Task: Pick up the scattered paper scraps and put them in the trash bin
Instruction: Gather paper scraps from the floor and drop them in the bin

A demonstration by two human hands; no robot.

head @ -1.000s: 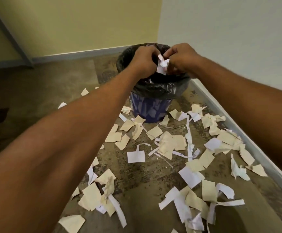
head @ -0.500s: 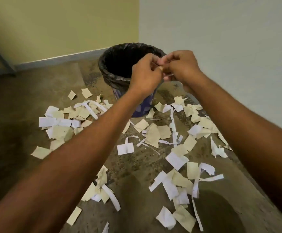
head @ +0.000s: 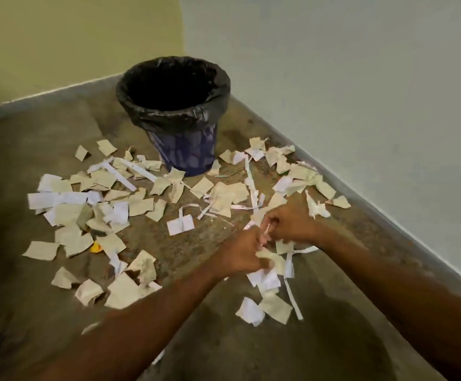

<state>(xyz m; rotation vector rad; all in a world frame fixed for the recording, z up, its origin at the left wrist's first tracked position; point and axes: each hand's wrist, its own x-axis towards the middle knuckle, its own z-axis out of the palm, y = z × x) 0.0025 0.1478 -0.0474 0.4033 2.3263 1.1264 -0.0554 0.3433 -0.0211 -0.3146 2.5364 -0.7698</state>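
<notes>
Head view takes in one trash bin, two hands, and several dozen paper scraps, too many and too overlapped for an exact count. One small yellow bit lies among them. The scraps lie scattered over the floor in front of the bin and to both sides of it, some touching its base. Both bare forearms reach forward and down to the scraps on the right. The left hand is knuckles-up, its fingers curled round a tan scrap, though blur softens the grip. The right hand, just beside it and nearer the wall, pinches a thin white strip between curled fingers. The bin is a tapered blue pail with pale patches, standing upright in the corner; a crinkled, glossy black liner is folded over its round rim. The scraps are flat torn pieces, tan and white, some long narrow ribbons, some creased. The floor is rough, mottled brown.
</notes>
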